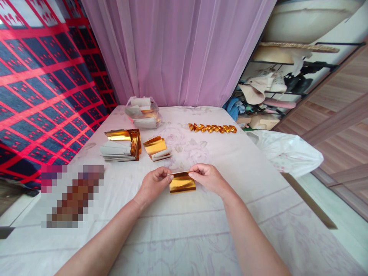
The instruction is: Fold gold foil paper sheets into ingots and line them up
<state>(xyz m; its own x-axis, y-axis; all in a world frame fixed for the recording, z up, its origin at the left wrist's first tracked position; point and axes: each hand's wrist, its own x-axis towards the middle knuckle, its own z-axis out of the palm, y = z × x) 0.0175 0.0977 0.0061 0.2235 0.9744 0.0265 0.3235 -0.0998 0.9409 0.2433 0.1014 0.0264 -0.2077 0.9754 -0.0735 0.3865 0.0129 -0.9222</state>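
Observation:
Between my two hands is a sheet of gold foil paper, its shiny side facing me and its far edge folded or rolled over. My left hand pinches the far left corner of it between thumb and fingers. At the far right corner my right hand pinches it in the same way. Just beyond lies a small pile of gold foil sheets, with pale backs showing on some. To its left sits a thicker stack of gold and grey-backed sheets.
A clear bag of more sheets stands at the table's back left. Folded gold foil pieces form a row at the back right. A white plastic bag lies off the right edge, near a shelf rack. A pixelated patch covers the left side.

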